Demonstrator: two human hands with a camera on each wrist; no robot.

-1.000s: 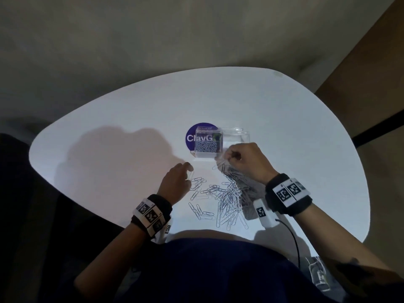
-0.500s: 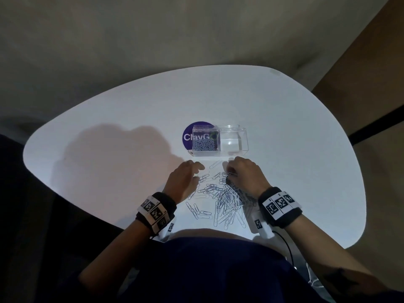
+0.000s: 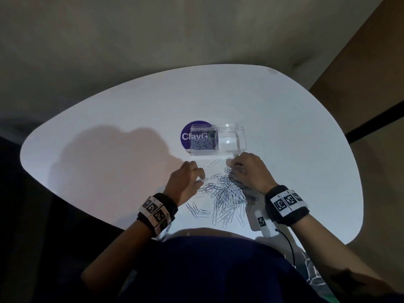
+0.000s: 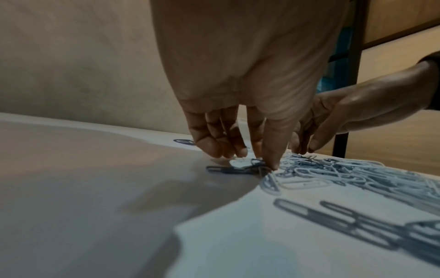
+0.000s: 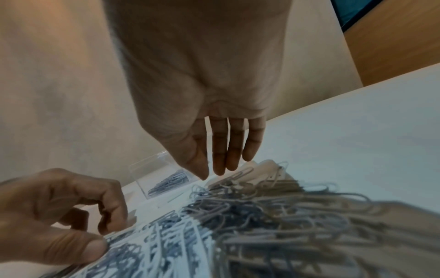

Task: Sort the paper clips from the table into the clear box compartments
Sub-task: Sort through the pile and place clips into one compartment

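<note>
We log the left hand (image 4: 240,105) at the left edge of the paper clips (image 3: 227,193) on the table (image 3: 109,149) — thumb and forefinger pinching one clip (image 4: 238,169). Right hand (image 5: 209,112) hovers fingers-down over the pile's far edge, nothing held. Clear box (image 3: 231,141) sits beyond (left compartment holds clips)

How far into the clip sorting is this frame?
Early to midway. The clear box has clips in its left compartment; the right one looks empty. The left hand pinches a clip and the right hand reaches into the pile of paper clips, most still unsorted.
</note>
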